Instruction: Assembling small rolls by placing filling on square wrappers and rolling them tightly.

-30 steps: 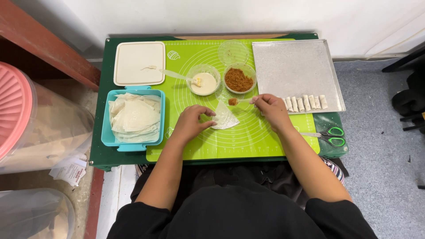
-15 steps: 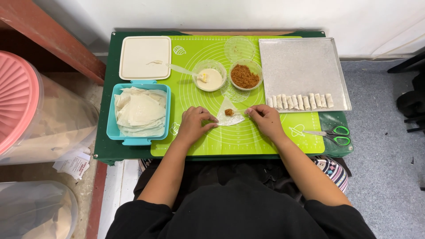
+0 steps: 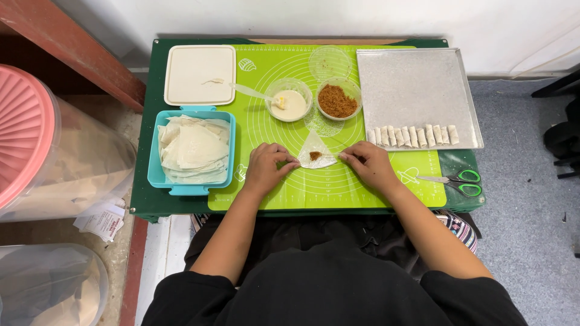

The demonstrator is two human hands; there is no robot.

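Lime-green mat (image 3: 338, 187) with pale ring lines, on dark green table (image 3: 142, 193). Turquoise tub (image 3: 154, 175), whitish wrappers (image 3: 193, 148). Cream lid (image 3: 199, 72). Brown filling (image 3: 337, 101), cream paste (image 3: 291, 105). Silver tray (image 3: 417, 84), pale rolls (image 3: 414, 135). Green-handled scissors (image 3: 462, 180). Pink ribbed lid (image 3: 21, 133).

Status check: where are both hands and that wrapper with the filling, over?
Left hand and right hand pinch opposite edges of the wrapper. Filling dab sits on it, unrolled. Nothing between the hands.

Wrapper (image 3: 315, 151) lies on the mat (image 3: 338, 190) between both hands; tray (image 3: 417, 90) right; wrapper tub (image 3: 154, 175) left.
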